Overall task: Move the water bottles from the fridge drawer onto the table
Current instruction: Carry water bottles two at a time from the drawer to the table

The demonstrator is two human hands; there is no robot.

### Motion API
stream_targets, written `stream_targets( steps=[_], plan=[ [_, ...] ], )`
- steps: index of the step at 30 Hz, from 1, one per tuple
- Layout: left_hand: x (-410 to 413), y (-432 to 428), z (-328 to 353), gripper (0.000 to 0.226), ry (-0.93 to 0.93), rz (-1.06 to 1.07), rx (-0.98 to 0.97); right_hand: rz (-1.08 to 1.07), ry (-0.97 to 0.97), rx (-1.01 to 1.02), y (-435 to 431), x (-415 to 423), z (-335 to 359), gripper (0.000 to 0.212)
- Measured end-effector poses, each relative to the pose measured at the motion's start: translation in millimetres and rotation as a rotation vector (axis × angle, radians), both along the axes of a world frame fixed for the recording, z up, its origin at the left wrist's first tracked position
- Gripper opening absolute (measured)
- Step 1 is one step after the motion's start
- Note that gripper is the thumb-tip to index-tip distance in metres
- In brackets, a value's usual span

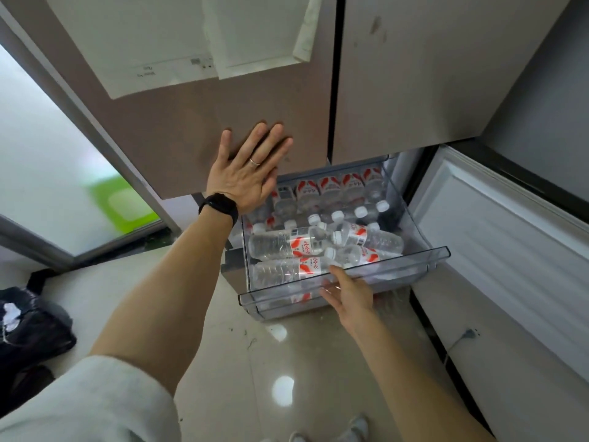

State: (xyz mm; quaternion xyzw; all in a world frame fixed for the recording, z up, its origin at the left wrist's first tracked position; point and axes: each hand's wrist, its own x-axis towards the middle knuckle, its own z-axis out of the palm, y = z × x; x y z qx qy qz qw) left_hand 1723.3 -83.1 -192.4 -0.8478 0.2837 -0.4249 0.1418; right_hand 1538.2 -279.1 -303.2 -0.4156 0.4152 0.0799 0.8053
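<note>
Overhead, the fridge door [178, 129] is taking the flat, straight-fingered left grip [245, 173]; a black bag [28, 330] is lying at nine o'clock on the floor. Inside the clear fridge drawer [414, 257], water bottles [293, 244] with red labels and white caps are lying heaped. The right grip [350, 291] is pinching the drawer's six o'clock rim, fingers blurring behind plastic.

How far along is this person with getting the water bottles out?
Barely begun. The drawer stands pulled out; the right hand grips its front rim, the left hand lies flat on the fridge door. Many water bottles lie inside, none lifted yet.
</note>
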Motion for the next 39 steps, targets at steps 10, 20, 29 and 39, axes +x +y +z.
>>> stream_targets(
  steps=[10,20,29,39],
  plan=[
    [-25,-15,-2,0.08,0.265,0.061,-0.086,0.539,0.138,-0.321,-27,-16,33,0.044],
    [-72,-50,-19,0.058,0.548,-0.016,-0.454,0.82,-0.138,-0.827,-80,8,56,0.021],
    [-62,-89,-86,0.061,1.339,0.321,-0.492,1.104,-0.2,-1.318,-117,120,4,0.044],
    [-35,-111,-104,0.083,1.495,0.482,-0.153,1.508,-0.038,-1.282,-103,171,-33,0.098]
  ],
)
